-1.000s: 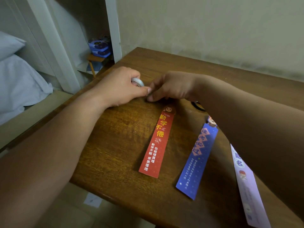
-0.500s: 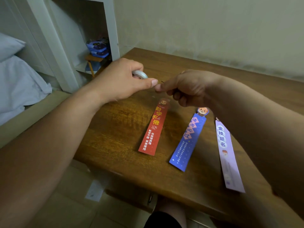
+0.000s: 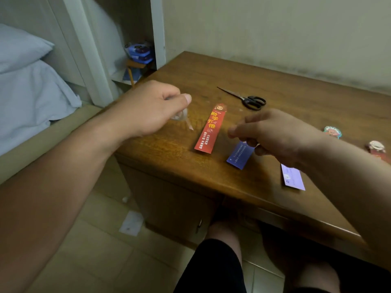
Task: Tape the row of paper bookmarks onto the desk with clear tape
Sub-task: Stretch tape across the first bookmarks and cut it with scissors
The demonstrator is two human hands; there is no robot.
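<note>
Your left hand [image 3: 152, 106] curls its fingers round the blurred tape roll [image 3: 176, 115], a loose strip hanging below them. Your right hand [image 3: 273, 132] has its fingers curled in, and whether they pinch anything can't be told. Between both sets of fingers the red bookmark [image 3: 209, 130] lies flat on the counter [image 3: 296, 92], its long axis running away from you with the cartoon head farthest. The blue bookmark [image 3: 240, 155] pokes out beneath your right fingers.

Bare brown wooden bench [image 3: 296, 87] is open beyond both grips, only black-handled metal scissors [image 3: 251, 101] just past right grip [image 3: 275, 132]. Flat red paper bookmark [image 3: 209, 129] lies in the gap between right grip and left grip [image 3: 152, 108]. Blurred clear tape roll [image 3: 179, 116] sticks out under left grip. Blue paper bookmark [image 3: 240, 154] and lilac paper bookmark [image 3: 293, 178] lie flat on right grip's near side. Bench edge runs under left grip.
</note>
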